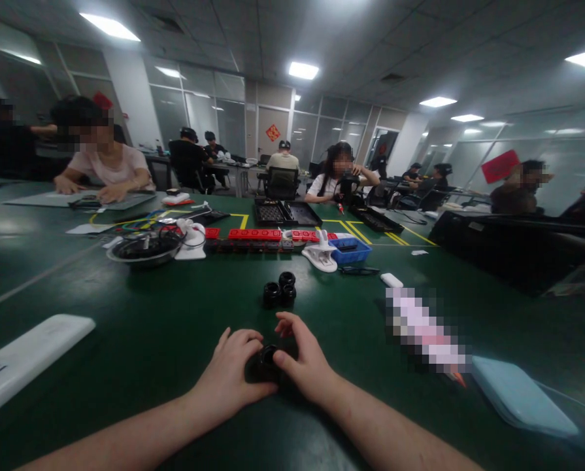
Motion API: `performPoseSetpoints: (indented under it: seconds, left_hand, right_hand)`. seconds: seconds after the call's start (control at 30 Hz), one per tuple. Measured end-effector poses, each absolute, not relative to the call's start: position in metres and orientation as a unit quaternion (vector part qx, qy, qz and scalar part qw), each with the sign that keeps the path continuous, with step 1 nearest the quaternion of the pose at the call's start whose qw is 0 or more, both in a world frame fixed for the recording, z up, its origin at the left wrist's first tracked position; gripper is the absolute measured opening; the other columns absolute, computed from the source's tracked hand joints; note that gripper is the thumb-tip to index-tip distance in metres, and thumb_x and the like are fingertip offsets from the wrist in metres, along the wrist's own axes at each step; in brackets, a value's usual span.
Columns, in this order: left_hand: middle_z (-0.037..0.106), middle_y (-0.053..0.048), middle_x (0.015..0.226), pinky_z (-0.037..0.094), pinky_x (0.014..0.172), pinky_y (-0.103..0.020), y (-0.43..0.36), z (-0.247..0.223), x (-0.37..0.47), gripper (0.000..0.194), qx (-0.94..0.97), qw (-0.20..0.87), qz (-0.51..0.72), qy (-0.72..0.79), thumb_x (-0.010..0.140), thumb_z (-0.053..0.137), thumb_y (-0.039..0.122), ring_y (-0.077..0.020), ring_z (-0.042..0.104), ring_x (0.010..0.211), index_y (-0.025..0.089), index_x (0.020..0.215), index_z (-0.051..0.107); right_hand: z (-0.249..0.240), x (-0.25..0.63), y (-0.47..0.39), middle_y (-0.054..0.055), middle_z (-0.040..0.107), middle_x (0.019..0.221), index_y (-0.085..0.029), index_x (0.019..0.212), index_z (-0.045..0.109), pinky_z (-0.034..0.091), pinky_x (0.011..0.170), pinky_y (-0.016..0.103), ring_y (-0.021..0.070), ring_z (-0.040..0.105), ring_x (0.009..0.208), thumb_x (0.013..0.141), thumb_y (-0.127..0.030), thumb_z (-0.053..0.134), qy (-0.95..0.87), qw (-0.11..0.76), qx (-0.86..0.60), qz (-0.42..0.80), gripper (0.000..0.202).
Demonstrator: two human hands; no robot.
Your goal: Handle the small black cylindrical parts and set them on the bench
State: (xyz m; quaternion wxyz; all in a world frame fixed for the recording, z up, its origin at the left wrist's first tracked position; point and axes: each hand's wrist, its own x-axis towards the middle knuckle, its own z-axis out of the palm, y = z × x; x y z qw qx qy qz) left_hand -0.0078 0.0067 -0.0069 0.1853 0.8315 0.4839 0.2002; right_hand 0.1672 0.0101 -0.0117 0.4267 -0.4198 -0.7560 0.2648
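Note:
A small black round part with an open, ring-like top [268, 354] is between my hands, low over the green table. My left hand [231, 369] curls around its left side, thumb in front and fingers behind, and holds it. At its right edge is the thumb of my right hand [306, 356]; the other fingers are spread and curved above and beyond it. Much of the part is hidden by the hands. Farther off, three similar black round parts, a left one [272, 294], a back one [287, 280] and a right one [288, 294], stand close together.
Across the table are a metal bowl [142, 252], white clamps [320, 254], a red-topped strip [254, 235], a blue bin [351, 250] and black trays [302, 214]. A white power strip-like bar [32, 360] lies left, a light-blue case [522, 396] right. People sit beyond.

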Motion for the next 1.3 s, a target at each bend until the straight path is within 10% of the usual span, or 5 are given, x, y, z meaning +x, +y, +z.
performPoseSetpoints:
  seconds: [0.13,1.3]
  left_hand:
    - [0.054,-0.005,0.104,0.017,0.100,-0.056,0.004,-0.003,-0.007,0.031,0.833,0.192,0.210,0.475,0.063,0.069,0.034,-0.0263,0.048,0.103,0.021,0.090,0.059]
    - [0.052,-0.003,0.109,0.010,0.104,-0.052,-0.001,0.006,-0.008,0.046,0.824,0.239,0.196,0.475,0.059,0.066,0.025,-0.0259,0.043,0.108,0.027,0.105,0.059]
  right_hand:
    - [-0.010,0.158,0.002,0.006,0.056,0.099,-0.018,0.120,0.040,0.045,0.082,0.038,0.0224,0.054,0.090,0.059,-0.029,0.073,-0.761,0.413,-0.419,0.274,0.070]
    - [-0.007,0.158,-0.017,0.009,0.047,0.121,-0.022,0.128,0.026,0.039,0.095,0.040,0.0226,0.046,0.112,0.069,-0.007,0.048,-0.827,0.371,-0.352,0.233,0.064]
